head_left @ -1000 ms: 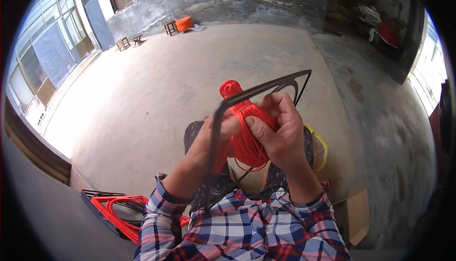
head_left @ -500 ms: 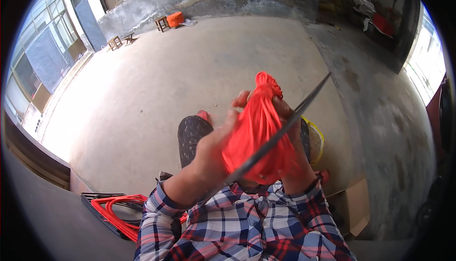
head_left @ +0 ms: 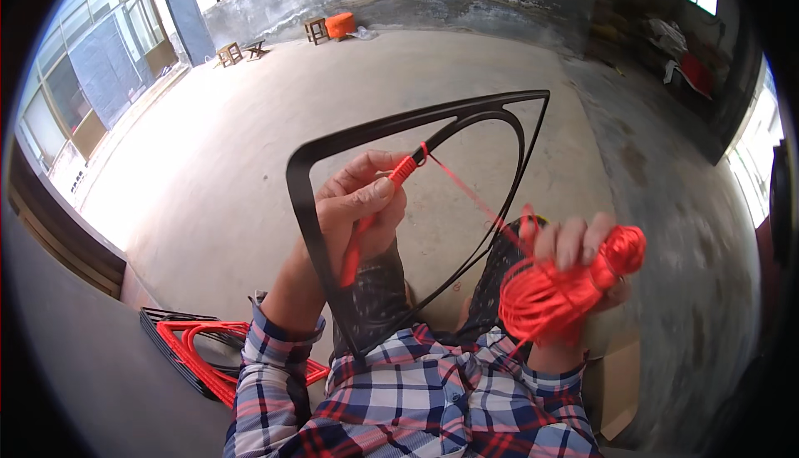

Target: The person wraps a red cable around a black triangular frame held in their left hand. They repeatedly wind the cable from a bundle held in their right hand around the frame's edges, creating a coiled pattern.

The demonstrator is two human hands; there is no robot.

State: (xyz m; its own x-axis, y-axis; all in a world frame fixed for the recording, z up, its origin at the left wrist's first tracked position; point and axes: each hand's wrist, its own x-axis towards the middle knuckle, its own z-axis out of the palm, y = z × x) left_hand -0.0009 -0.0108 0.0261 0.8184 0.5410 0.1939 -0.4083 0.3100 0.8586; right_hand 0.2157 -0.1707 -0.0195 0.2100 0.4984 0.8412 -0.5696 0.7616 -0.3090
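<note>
Head view: left fingers (head_left: 368,198) pinch partly hidden red wrapping (head_left: 403,171); blurred right fingers (head_left: 570,240) clasp a cord bundle (head_left: 541,298).

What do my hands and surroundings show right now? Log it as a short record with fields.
Left hand: pinches the red-wrapped bar of the black frame
Right hand: grips a red cord bundle
Strand: stretches between wrapped bar and bundle
Person's left: pile of red and black frames
Background: wooden stool, orange item, grey wall

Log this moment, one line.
left fingers: pinch red wrap on black frame; right fingers: grip red cord bundle; strand: from wrap toward bundle
</note>
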